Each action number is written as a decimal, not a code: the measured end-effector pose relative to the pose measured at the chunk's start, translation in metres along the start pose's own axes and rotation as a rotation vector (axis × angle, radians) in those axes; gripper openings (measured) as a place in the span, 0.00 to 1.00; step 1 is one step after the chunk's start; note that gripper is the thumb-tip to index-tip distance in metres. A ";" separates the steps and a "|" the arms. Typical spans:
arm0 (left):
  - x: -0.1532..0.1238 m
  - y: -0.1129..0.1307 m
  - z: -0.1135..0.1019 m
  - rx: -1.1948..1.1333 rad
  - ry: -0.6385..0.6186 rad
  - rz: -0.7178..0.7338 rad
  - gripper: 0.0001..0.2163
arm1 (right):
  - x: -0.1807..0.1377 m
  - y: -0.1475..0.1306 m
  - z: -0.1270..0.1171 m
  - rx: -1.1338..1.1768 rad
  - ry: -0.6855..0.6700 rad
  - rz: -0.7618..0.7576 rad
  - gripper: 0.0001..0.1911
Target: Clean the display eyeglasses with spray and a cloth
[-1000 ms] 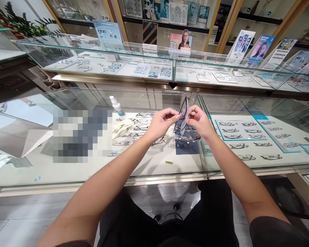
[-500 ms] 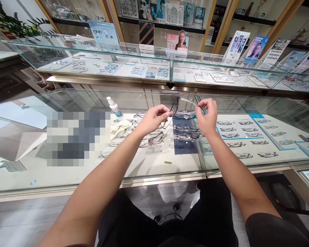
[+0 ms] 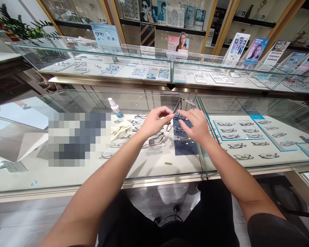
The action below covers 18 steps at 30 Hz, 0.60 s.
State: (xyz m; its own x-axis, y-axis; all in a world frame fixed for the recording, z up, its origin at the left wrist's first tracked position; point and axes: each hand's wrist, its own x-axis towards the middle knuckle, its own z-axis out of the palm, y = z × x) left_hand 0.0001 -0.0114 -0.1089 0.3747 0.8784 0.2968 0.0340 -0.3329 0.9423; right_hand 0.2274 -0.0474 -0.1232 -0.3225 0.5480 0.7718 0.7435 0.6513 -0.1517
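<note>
My left hand (image 3: 156, 121) pinches a pair of dark-rimmed eyeglasses (image 3: 179, 102) between thumb and fingers, holding it above the glass counter. One temple of the glasses stretches back and to the right, behind my right hand (image 3: 195, 124). That hand is close to the front of the frame, its thumb and fingers apart; whether a fingertip touches the frame I cannot tell. Below, a dark blue mat (image 3: 185, 148) with several glasses lies under the counter glass. A beige cloth (image 3: 120, 131) and a white spray bottle (image 3: 115, 109) are left of my hands.
More eyeglasses (image 3: 243, 156) lie in rows in the display case to the right. A small gold-coloured piece (image 3: 168, 163) is near the front. A pixelated patch hides part of the left counter. Behind stands a second glass case (image 3: 141, 85) with advertising cards.
My right hand has let go of the temple end and moved left toward the front of the glasses, its fingers spreading. My left hand keeps its hold on the frame.
</note>
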 end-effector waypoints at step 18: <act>0.007 0.000 0.000 -0.283 0.378 0.037 0.25 | -0.001 0.012 0.002 -0.063 0.083 0.168 0.09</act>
State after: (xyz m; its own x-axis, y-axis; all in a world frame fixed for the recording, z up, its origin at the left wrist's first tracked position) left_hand 0.0026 -0.0057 -0.1066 0.0054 0.9484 0.3171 -0.2467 -0.3060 0.9195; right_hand 0.2355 -0.0383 -0.1272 -0.1432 0.5993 0.7876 0.8186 0.5189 -0.2461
